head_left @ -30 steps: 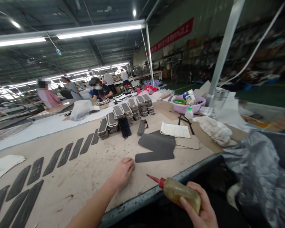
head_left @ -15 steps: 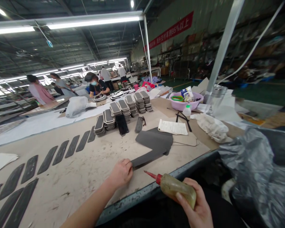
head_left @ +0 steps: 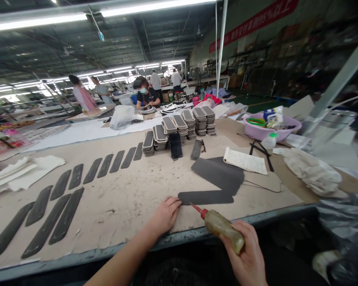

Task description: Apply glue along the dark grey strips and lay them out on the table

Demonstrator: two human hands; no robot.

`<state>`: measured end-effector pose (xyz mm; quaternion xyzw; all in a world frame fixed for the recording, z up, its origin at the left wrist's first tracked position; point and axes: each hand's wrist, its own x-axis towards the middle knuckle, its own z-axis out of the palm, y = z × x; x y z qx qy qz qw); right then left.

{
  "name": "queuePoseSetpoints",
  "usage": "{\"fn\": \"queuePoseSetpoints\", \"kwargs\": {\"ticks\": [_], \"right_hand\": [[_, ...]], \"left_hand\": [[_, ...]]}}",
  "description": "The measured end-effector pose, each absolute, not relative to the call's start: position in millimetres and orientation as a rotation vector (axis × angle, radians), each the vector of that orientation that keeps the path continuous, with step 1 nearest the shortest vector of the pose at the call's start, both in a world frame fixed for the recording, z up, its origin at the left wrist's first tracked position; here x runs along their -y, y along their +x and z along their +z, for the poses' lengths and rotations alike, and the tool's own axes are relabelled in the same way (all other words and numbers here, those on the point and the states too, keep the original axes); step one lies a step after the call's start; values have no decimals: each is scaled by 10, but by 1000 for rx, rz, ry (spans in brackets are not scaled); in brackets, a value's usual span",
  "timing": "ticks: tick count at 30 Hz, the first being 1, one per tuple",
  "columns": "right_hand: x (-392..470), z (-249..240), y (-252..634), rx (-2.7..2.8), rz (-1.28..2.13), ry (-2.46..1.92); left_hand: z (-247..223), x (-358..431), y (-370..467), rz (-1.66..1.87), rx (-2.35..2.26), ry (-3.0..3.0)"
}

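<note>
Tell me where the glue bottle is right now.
In the head view, low and right of centre: the right hand holds the glue bottle, its red nozzle touching the grey strip.

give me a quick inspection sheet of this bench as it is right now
surface: worn beige worktable, scuffed and stained.
job's things: long dark grey strip piece lies flat near the front edge; amber squeeze bottle with a red nozzle, tip at the strip's near edge.
clutter: rows of dark oval pieces, stacks of grey pads, lined paper sheet, purple plastic basin, crumpled white cloth.
grips: left hand rests with fingertips at the strip's left end; right hand closed round the bottle.
cables: thin black cord by the paper.
surroundings: other people at far tables, red banner, strip lights.
</note>
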<state>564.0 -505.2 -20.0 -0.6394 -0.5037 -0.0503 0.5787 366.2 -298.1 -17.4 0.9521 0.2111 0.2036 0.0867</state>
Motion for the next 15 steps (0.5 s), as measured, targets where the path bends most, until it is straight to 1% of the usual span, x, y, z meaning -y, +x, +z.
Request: {"fn": "queuePoseSetpoints", "kwargs": {"ticks": [6,11,15], "right_hand": [[5086,-182,5622,1209,-148,-1527],[5039,-147,5511,1361,-124,-1472],[4941,-108,5420,1493,-131,-1425]], "left_hand": [[-142,3073,3608,538,-463,2819],[-209,3228,3390,630,-463,2765],[-257,3246,3387,671,-490,2725]]}}
